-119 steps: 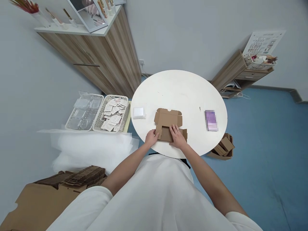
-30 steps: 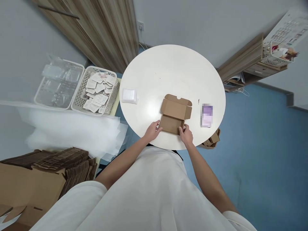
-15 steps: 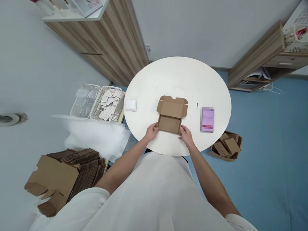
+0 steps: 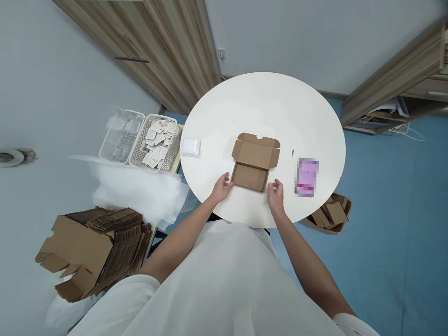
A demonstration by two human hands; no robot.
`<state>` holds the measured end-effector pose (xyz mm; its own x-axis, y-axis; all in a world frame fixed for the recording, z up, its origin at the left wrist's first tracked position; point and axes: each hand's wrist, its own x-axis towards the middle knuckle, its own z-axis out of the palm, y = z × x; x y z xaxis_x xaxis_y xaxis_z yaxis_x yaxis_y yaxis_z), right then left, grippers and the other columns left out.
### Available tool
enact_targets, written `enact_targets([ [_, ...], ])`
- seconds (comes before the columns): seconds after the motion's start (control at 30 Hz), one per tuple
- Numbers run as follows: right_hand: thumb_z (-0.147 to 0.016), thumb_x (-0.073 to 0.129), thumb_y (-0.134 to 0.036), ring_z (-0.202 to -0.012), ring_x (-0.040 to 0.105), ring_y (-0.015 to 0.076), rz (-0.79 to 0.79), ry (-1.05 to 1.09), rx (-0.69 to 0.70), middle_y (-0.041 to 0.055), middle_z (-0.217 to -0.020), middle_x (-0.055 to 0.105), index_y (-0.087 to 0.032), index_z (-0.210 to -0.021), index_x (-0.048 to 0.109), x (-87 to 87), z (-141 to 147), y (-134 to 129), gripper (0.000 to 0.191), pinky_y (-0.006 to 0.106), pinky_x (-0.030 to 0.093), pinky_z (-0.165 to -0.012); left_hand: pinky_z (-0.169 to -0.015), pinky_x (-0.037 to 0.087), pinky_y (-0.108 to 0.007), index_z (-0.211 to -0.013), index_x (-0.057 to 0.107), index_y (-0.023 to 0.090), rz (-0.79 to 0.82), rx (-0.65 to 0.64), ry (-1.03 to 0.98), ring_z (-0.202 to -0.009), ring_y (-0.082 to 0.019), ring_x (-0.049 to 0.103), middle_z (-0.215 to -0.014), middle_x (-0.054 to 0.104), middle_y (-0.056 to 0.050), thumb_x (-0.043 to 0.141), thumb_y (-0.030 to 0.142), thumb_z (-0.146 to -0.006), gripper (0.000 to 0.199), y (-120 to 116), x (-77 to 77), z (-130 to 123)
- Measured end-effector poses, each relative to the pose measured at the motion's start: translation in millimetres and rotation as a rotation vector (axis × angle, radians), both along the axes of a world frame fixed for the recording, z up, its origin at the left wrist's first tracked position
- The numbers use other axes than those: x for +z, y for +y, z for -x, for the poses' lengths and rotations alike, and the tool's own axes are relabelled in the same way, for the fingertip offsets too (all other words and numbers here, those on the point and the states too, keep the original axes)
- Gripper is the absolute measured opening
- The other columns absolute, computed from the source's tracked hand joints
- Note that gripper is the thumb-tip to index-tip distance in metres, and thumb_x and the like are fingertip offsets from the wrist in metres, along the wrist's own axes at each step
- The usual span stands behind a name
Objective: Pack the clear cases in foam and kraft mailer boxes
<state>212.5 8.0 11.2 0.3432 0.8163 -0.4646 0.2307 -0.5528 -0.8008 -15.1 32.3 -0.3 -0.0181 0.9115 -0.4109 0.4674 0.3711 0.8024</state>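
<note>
"Blue floor (image 4: 381,210) lies under everything, doesn't it? What stands on it?"

"A wood-grain cabinet (image 4: 171,56) at the upper left, then the round white table (image 4: 266,102) in front of the person."

"And left of the table?"

"A stack of flattened cardboard (image 4: 91,252), with thin white sheets (image 4: 140,189) spread just beyond it. Past those sit two white baskets side by side, the card basket (image 4: 173,151) nearer the table."

"What's by the table's right edge?"

"An open carton (image 4: 325,229) on the floor, with folded brown boxes in it."

"Where's the piece in hand?"

"The cardboard box (image 4: 255,161) is on the table's near half, lid laid back away from the person, side flaps out."

"Anything beside it?"

"A blurred purple item (image 4: 307,177), well to its right."

"The hands?"

"Left hand (image 4: 221,187): thumb and fingers apart at the box's near left corner; whether the thumb touches, I can't tell. Right hand (image 4: 276,197): loosely curled, just off the right side."

"Smallest?"

"That white packet (image 4: 191,147) near the table's left edge."
</note>
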Motion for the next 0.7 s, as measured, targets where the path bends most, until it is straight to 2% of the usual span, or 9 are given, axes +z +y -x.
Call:
enact_targets([
  [0.13,-0.083,0.029,-0.044,-0.09,0.049,0.0141,-0.283,-0.092,-0.194,0.01,-0.119,0.041,-0.021,-0.123,0.03,19.5,18.2,0.8,0.046,0.028,0.043,-0.075,-0.073,0.046,-0.03,-0.136,0.016,0.022,-0.076,0.11,0.036,-0.088,-0.015,0.054,-0.121,0.041,-0.014,0.056,0.041,-0.075,0.075,12.5,11.3,24.2],
  [0.2,-0.083,0.033,-0.041,-0.085,0.05,0.0129,-0.38,-0.026,-0.202,0.0085,-0.114,0.044,-0.022,-0.118,0.033,32.6,35.9,7.5,0.04,0.027,0.043,-0.073,-0.073,0.046,-0.03,-0.135,0.014,0.022,-0.161,0.205,0.1,-0.096,-0.018,0.051,-0.124,0.037,-0.014,0.056,0.042,-0.074,0.077,23.2,15.4,45.9],
  [0.27,-0.081,0.038,-0.04,-0.079,0.051,0.0122,-0.396,0.09,-0.127,0.0063,-0.104,0.049,-0.023,-0.112,0.039,43.7,61.3,17.6,0.036,0.027,0.044,-0.07,-0.079,0.045,-0.032,-0.134,0.016,0.021,-0.236,0.311,0.19,-0.101,-0.02,0.048,-0.126,0.034,-0.015,0.056,0.043,-0.074,0.075,35.5,17.4,73.6],
  [0.37,-0.078,0.045,-0.041,-0.073,0.052,0.0112,-0.267,0.283,0.068,0.0033,-0.092,0.053,-0.022,-0.103,0.047,50.0,112.7,35.2,0.031,0.028,0.045,-0.069,-0.089,0.039,-0.036,-0.132,0.023,0.019,-0.247,0.419,0.287,-0.104,-0.021,0.046,-0.125,0.034,-0.015,0.055,0.041,-0.075,0.069,55.6,14.7,120.4],
  [0.43,-0.076,0.048,-0.042,-0.069,0.053,0.0102,-0.11,0.398,0.143,0.0023,-0.092,0.054,-0.023,-0.099,0.049,45.6,151.7,46.4,0.031,0.028,0.046,-0.068,-0.093,0.036,-0.038,-0.128,0.031,0.017,-0.215,0.411,0.297,-0.108,-0.023,0.044,-0.124,0.035,-0.016,0.055,0.039,-0.075,0.063,70.2,9.1,149.1],
  [0.57,-0.074,0.049,-0.046,-0.072,0.058,0.0115,0.183,0.583,0.067,0.0028,-0.096,0.055,-0.023,-0.096,0.049,24.4,221.1,67.4,0.031,0.027,0.049,-0.067,-0.097,0.032,-0.039,-0.122,0.04,0.018,-0.188,0.323,0.262,-0.116,-0.025,0.037,-0.122,0.04,-0.013,0.056,0.039,-0.075,0.054,101.1,-5.6,186.5],
  [0.7,-0.076,0.049,-0.045,-0.082,0.059,0.0137,0.243,0.647,-0.059,0.0034,-0.1,0.054,-0.024,-0.094,0.048,8.9,260.2,94.8,0.027,0.028,0.051,-0.07,-0.097,0.03,-0.039,-0.124,0.041,0.018,-0.113,0.262,0.211,-0.114,-0.027,0.04,-0.119,0.041,-0.013,0.058,0.041,-0.073,0.058,125.0,-14.2,198.8],
])
